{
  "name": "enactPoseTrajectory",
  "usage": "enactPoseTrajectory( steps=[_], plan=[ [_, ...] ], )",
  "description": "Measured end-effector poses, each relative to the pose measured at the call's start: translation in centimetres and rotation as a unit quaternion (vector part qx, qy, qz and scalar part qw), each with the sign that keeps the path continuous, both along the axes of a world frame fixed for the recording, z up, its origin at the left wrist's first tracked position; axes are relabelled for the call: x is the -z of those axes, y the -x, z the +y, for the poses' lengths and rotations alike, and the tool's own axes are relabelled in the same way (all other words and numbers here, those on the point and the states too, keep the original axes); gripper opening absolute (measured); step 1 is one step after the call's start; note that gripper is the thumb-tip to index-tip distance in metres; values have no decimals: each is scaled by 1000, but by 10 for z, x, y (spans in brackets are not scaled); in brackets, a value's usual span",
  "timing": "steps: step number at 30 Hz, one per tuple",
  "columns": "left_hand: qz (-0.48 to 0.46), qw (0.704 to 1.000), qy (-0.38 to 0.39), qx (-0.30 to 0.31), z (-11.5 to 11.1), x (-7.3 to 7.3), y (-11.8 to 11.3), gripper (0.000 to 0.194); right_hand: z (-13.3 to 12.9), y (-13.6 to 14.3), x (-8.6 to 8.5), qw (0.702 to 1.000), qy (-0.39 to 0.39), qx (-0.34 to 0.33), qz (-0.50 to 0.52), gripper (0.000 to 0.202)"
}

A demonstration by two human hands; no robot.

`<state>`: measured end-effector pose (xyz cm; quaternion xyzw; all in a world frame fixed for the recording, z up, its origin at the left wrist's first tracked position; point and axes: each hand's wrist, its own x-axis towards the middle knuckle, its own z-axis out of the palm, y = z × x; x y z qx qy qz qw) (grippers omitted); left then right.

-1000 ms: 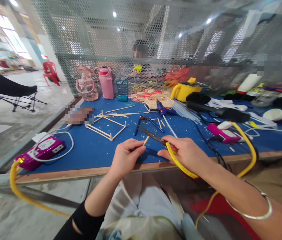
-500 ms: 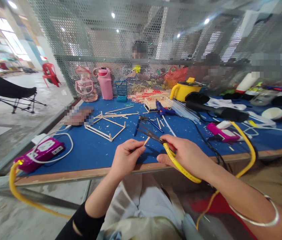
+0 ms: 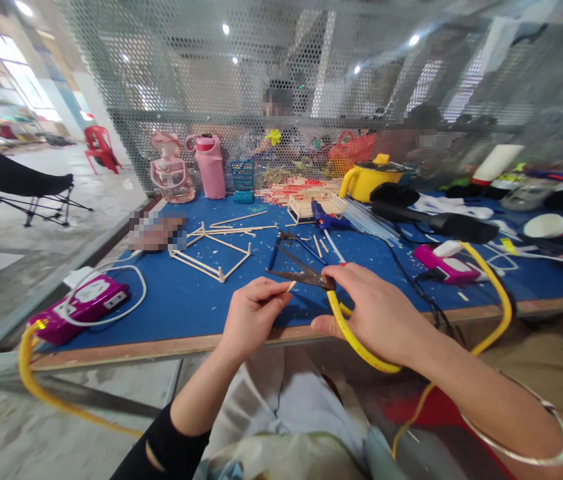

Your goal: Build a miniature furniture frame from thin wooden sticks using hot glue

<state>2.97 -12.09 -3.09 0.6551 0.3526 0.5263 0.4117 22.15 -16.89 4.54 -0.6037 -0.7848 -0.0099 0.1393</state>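
Over the table's front edge, my left hand [image 3: 256, 313] pinches a short thin wooden stick [image 3: 291, 287], its tip poking out toward the right. My right hand [image 3: 376, 310] is wrapped round the yellow handles of a pair of scissors [image 3: 334, 293]. The dark blades are apart and point left, close to the stick's tip; whether they touch it I cannot tell. Behind the blades lie blue-handled pliers [image 3: 274, 252]. A frame of glued wooden sticks [image 3: 196, 265] rests to the left, beyond my left hand.
On the blue table [image 3: 171, 307] stand a pink bottle [image 3: 211, 170], a yellow pot [image 3: 374, 181] and a small wooden stick tray [image 3: 306, 212]. A blue glue gun [image 3: 326, 219] lies behind my right hand. Purple power strips [image 3: 88, 303] with cords sit at both sides. Perforated metal mesh rises behind.
The scissor blades have opened wider and turned slightly in my right hand. Less of the stick shows beyond my left fingers. Another person's hand has appeared at the right edge.
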Motion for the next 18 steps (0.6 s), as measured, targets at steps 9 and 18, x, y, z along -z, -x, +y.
enactPoseTrajectory(
  steps=[9, 18],
  plan=[
    [-8, 1000, 13, -4, -1, -1, 0, 13, 2, 0, 2, 998, -51, -17, -20, 57],
    [16, 999, 48, -8, -1, -5, 0, 17, 6, -19, 3, 998, -3, 67, -5, 45]
  ],
)
